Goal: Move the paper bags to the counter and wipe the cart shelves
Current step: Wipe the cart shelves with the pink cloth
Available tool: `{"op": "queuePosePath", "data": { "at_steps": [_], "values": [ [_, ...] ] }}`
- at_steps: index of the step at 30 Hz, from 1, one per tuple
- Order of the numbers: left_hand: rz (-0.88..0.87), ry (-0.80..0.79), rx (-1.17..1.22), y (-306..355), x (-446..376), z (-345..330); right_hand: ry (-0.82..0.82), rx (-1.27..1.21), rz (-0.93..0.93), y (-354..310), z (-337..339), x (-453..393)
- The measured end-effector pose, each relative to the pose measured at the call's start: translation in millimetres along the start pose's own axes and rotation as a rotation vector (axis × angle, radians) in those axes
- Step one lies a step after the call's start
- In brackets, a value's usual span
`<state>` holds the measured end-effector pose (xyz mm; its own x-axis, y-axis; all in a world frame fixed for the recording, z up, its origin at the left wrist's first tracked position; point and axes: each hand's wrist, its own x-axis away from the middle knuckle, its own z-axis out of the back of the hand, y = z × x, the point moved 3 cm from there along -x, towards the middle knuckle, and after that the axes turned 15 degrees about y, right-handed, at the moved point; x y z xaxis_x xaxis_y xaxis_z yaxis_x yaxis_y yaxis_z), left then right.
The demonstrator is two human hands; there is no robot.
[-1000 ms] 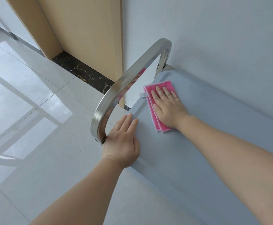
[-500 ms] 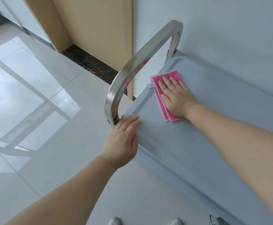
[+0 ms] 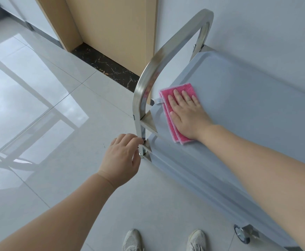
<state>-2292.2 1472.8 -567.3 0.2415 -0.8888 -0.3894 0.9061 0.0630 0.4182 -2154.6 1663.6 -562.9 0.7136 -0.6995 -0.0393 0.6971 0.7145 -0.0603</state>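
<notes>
The left hand (image 3: 123, 156) has slipped down from the shelf rim to the steel post (image 3: 140, 124), fingers curled at it, grip unclear; the right hand (image 3: 188, 113) lies flat, pressing the folded, nubby pink cloth (image 3: 171, 122) onto the smooth grey shelf (image 3: 247, 105); a caster (image 3: 241, 236) shows below.

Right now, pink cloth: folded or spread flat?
Folded. The pink cloth shows two stacked layers along its near edge, pressed flat on the top shelf under the right hand.

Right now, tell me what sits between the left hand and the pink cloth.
In the head view, the cart's steel upright and the shelf's raised corner rim stand between the left hand and the pink cloth.
</notes>
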Motion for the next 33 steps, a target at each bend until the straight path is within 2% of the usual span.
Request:
{"op": "queuePosePath", "data": {
  "at_steps": [7,15,19,21,23,25,30,31,33],
  "values": [
    [-0.033,-0.065,-0.006,-7,10,16,-0.05,-0.017,0.052,-46,2,34],
    [-0.09,-0.085,-0.016,-9,12,29,-0.037,0.044,0.153,-59,2,47],
    [-0.093,-0.081,-0.014,-5,19,27,0.017,-0.052,0.207,-58,2,52],
    [0.052,-0.048,0.046,-1,21,27,0.044,-0.135,0.246,-56,1,57],
    [0.356,-0.023,0.174,9,16,33,0.054,-0.234,0.273,-52,3,65],
    [0.628,-0.026,0.296,22,6,37,0.169,-0.298,0.323,-47,9,76],
    [1.109,-0.118,0.672,52,-9,30,0.364,-0.346,0.471,-48,38,112],
    [1.194,-0.164,0.77,59,-7,27,0.374,-0.346,0.51,-50,44,118],
    [1.246,-0.223,0.899,73,-2,26,0.396,-0.345,0.571,-51,55,129]
  ]
}}
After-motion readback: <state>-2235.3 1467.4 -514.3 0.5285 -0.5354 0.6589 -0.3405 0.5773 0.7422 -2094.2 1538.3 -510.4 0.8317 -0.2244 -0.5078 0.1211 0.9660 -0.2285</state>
